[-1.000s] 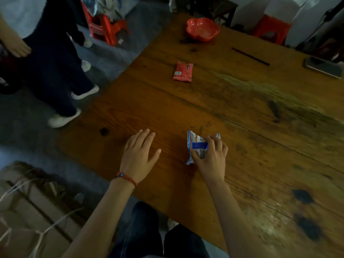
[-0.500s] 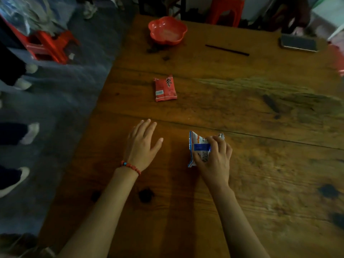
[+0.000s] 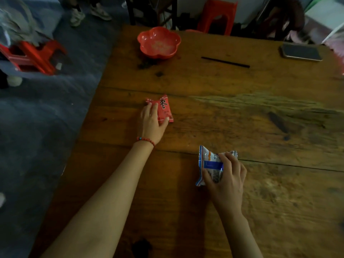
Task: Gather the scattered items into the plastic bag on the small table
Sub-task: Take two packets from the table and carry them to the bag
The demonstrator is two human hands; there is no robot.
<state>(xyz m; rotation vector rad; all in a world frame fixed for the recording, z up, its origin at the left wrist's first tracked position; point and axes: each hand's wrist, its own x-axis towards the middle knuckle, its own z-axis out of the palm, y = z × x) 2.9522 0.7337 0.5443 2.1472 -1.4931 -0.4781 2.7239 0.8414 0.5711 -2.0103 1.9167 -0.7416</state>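
The left hand [image 3: 151, 121] has left its flat rest near the counter's [image 3: 242, 112] near edge, reached forward, and now lies on the red snack packet [image 3: 164, 109].

Both forearms are bare, no sleeves showing anywhere up to the lower edge of the frame. The left hand [image 3: 151, 123] has a thin bracelet [image 3: 146, 140] of small red beads at the wrist, with what looks like one blue-green bead. The right hand [image 3: 228, 180] wears nothing.
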